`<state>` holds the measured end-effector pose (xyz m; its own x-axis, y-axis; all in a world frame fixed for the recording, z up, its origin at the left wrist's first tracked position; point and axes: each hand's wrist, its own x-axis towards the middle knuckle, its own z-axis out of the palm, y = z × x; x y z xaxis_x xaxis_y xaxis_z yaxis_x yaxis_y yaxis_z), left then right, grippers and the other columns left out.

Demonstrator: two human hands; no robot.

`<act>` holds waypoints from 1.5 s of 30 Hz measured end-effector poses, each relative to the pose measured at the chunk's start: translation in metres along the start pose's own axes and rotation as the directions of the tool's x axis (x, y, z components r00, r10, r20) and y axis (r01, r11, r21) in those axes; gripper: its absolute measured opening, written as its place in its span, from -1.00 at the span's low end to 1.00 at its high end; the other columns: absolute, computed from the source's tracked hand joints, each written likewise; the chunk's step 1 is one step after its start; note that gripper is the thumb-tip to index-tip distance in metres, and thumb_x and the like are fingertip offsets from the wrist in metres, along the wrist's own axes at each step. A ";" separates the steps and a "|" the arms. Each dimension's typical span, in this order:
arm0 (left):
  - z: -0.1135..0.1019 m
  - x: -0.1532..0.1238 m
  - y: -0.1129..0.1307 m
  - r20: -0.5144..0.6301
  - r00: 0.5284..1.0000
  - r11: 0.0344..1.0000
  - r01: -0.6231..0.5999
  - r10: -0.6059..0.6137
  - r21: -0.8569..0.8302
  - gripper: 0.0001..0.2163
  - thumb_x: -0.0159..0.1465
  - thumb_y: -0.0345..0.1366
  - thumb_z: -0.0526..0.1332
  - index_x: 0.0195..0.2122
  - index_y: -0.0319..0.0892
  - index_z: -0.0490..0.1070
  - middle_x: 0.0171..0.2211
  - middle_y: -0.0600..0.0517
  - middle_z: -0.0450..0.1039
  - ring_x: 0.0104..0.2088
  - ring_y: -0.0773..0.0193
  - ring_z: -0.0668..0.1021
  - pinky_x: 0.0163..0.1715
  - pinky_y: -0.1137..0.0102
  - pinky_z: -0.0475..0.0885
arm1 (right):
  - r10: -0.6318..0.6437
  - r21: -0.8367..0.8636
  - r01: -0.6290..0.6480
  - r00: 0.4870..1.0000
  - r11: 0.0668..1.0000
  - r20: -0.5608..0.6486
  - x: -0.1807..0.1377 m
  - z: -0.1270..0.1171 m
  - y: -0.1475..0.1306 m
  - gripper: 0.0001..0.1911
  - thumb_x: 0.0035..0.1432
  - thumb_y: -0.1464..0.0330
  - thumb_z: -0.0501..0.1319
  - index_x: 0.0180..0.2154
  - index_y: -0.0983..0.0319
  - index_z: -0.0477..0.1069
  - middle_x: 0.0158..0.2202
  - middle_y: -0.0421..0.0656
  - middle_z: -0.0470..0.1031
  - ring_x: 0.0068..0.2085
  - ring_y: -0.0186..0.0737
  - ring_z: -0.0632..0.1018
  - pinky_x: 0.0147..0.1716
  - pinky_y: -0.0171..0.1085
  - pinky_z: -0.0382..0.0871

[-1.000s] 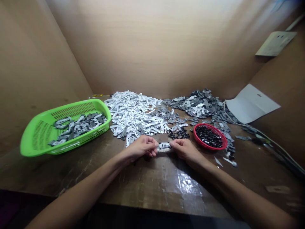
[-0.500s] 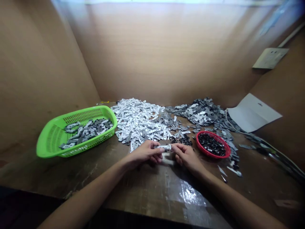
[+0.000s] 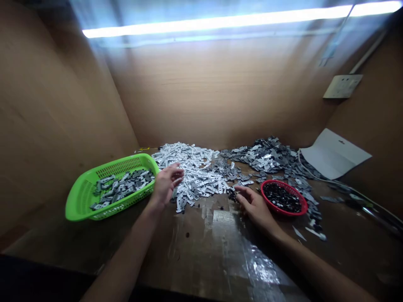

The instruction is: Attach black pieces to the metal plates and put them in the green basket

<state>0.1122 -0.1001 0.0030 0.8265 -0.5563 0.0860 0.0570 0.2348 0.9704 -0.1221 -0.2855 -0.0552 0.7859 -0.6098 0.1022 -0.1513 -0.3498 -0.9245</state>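
My left hand point(image 3: 167, 183) is raised between the green basket's right rim and a heap of light silver metal plates point(image 3: 201, 178). Its fingers are loosely bent and apart, and I see nothing held in them. My right hand point(image 3: 253, 205) rests low over the table, its thumb and forefinger slightly apart at a small cluster of black parts point(image 3: 232, 195). Just right of that hand stands a red round basket point(image 3: 305, 206) full of small black pieces point(image 3: 281, 197). The green basket point(image 3: 75, 197) at the left holds many assembled-looking metal pieces point(image 3: 124, 186).
A heap of darker grey metal plates point(image 3: 267, 153) lies at the back right. A white card point(image 3: 335, 153) leans by the right wall, with a cable point(image 3: 349, 188) running past. A wall socket point(image 3: 343, 86) and a lit tube lamp point(image 3: 220, 25) are above. Loose slivers point(image 3: 299, 233) lie at the right.
Both hands were together over the table, holding a silver metal piece. They have parted: the left moved left toward the green basket without the piece visible, the right to the black parts. The view tilted up.
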 end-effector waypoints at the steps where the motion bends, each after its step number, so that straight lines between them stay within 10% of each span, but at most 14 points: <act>1: 0.009 -0.006 -0.008 0.138 0.989 0.960 -0.083 0.047 0.269 -0.66 0.15 -0.19 0.18 -0.08 -0.21 0.34 -0.24 -0.05 0.41 -0.25 0.31 0.47 -0.22 0.41 0.38 | -0.080 -0.108 0.077 0.996 0.991 -0.026 0.001 -0.002 0.001 -0.60 0.14 0.17 0.04 -0.02 0.19 0.30 -0.16 -0.11 0.36 -0.23 -0.37 0.41 -0.20 -0.34 0.33; 4: 0.023 -0.022 -0.029 0.422 0.886 0.500 -0.457 0.190 0.735 -0.59 0.12 -0.17 0.20 0.00 -0.16 0.31 -0.05 -0.09 0.30 0.00 0.12 0.33 0.04 0.23 0.18 | -0.243 -0.371 0.219 0.970 0.903 -0.018 0.004 -0.007 0.005 -0.68 0.13 0.29 0.05 -0.08 0.18 0.35 -0.11 -0.13 0.33 -0.06 -0.30 0.34 0.00 -0.26 0.22; 8: 0.017 -0.029 -0.041 0.495 0.860 0.159 -0.509 0.121 0.846 -0.60 0.14 -0.19 0.18 0.02 -0.13 0.28 -0.04 -0.10 0.24 -0.04 0.11 0.33 -0.06 0.28 0.24 | -0.250 -0.459 0.231 0.968 0.858 0.020 0.005 -0.010 0.011 -0.67 0.13 0.34 0.04 -0.05 0.17 0.33 -0.10 -0.13 0.31 -0.06 -0.29 0.32 0.00 -0.24 0.21; 15: 0.022 -0.026 -0.033 0.478 0.867 0.271 -0.498 0.140 0.824 -0.65 0.12 -0.19 0.22 -0.06 -0.11 0.31 -0.11 -0.03 0.31 -0.11 0.18 0.39 -0.11 0.35 0.28 | -0.272 -0.404 0.247 0.962 0.881 -0.005 0.005 -0.011 0.005 -0.72 0.13 0.32 0.06 -0.11 0.19 0.37 -0.12 -0.13 0.32 -0.06 -0.31 0.32 0.03 -0.24 0.19; 20: 0.053 -0.055 -0.028 0.739 0.641 0.447 -0.735 0.210 0.510 -0.45 0.07 -0.37 0.23 0.11 -0.14 0.13 0.02 -0.04 0.24 0.01 0.21 0.33 0.02 0.32 0.24 | -0.039 0.095 0.020 0.980 0.995 0.198 0.001 -0.006 -0.005 -0.54 0.12 0.12 0.07 0.02 0.19 0.25 -0.14 -0.10 0.33 -0.28 -0.41 0.41 -0.28 -0.36 0.35; 25: 0.071 -0.079 -0.029 0.887 0.440 0.486 -0.811 0.143 0.324 -0.35 0.05 -0.49 0.19 0.18 -0.09 0.03 0.09 -0.03 0.19 0.10 0.21 0.24 0.11 0.27 0.15 | -0.033 0.321 -0.194 0.810 0.927 0.585 -0.007 0.000 -0.011 -0.45 0.04 0.12 0.17 0.02 0.27 0.24 -0.36 -0.16 0.34 -0.49 -0.53 0.34 -0.51 -0.51 0.23; 27: 0.072 -0.080 -0.032 0.858 0.488 0.529 -0.776 0.162 0.342 -0.35 0.07 -0.49 0.19 0.19 -0.07 0.02 0.10 -0.03 0.17 0.11 0.20 0.22 0.12 0.24 0.13 | -0.021 0.316 -0.190 0.829 0.929 0.559 -0.007 -0.001 -0.009 -0.50 -0.01 0.17 0.24 -0.08 0.33 0.31 -0.42 -0.18 0.33 -0.50 -0.55 0.32 -0.50 -0.52 0.21; 29: 0.072 -0.077 -0.038 0.755 0.635 0.643 -0.650 0.166 0.405 -0.40 0.10 -0.43 0.20 0.17 -0.08 0.04 0.08 -0.07 0.17 0.08 0.19 0.26 0.09 0.23 0.19 | 0.030 0.354 -0.215 0.887 0.910 0.461 -0.006 -0.001 -0.006 -0.52 -0.03 0.18 0.25 -0.12 0.33 0.31 -0.43 -0.18 0.34 -0.47 -0.53 0.35 -0.46 -0.50 0.24; 32: 0.070 -0.072 -0.049 0.593 0.802 0.885 -0.218 -0.078 0.412 -0.57 0.14 -0.25 0.22 0.02 -0.17 0.16 -0.09 -0.11 0.30 -0.10 0.20 0.43 -0.10 0.26 0.37 | 0.101 0.425 -0.239 0.941 0.873 0.322 -0.003 -0.001 -0.001 -0.50 -0.03 0.18 0.25 -0.09 0.30 0.28 -0.38 -0.15 0.36 -0.41 -0.47 0.40 -0.40 -0.47 0.28; 35: 0.070 -0.070 -0.057 0.558 0.749 0.920 0.177 -0.357 0.351 -0.67 0.15 -0.13 0.20 -0.19 -0.26 0.23 -0.29 -0.10 0.38 -0.27 0.23 0.50 -0.28 0.33 0.43 | 0.114 0.428 -0.237 0.949 0.872 0.293 -0.004 0.003 0.000 -0.49 -0.04 0.18 0.26 -0.09 0.30 0.27 -0.36 -0.13 0.38 -0.38 -0.43 0.43 -0.38 -0.45 0.30; 40: 0.069 -0.068 -0.060 0.468 0.761 0.887 0.316 -0.449 0.336 -0.70 0.12 -0.15 0.23 -0.37 -0.31 0.23 -0.40 -0.10 0.40 -0.39 0.27 0.52 -0.44 0.48 0.39 | 0.096 0.343 -0.201 0.949 0.918 0.300 -0.002 0.001 -0.008 -0.52 0.00 0.13 0.21 -0.09 0.27 0.29 -0.27 -0.11 0.39 -0.33 -0.39 0.45 -0.35 -0.41 0.32; 45: 0.061 -0.059 -0.061 0.429 0.742 0.857 0.459 -0.515 0.235 -0.80 0.14 -0.24 0.17 -0.36 -0.29 0.25 -0.42 -0.05 0.38 -0.50 0.42 0.45 -0.53 0.56 0.33 | -0.198 -0.290 0.191 0.980 0.938 0.004 0.007 -0.017 -0.001 -0.72 0.15 0.23 0.08 -0.16 0.21 0.37 -0.18 -0.16 0.36 -0.16 -0.39 0.39 -0.09 -0.32 0.25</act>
<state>0.0256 -0.1299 -0.0473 0.3441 -0.8755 -0.3391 0.2966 -0.2413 0.9240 -0.1267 -0.3018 -0.0469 0.8028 -0.5253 0.2820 -0.1654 -0.6507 -0.7411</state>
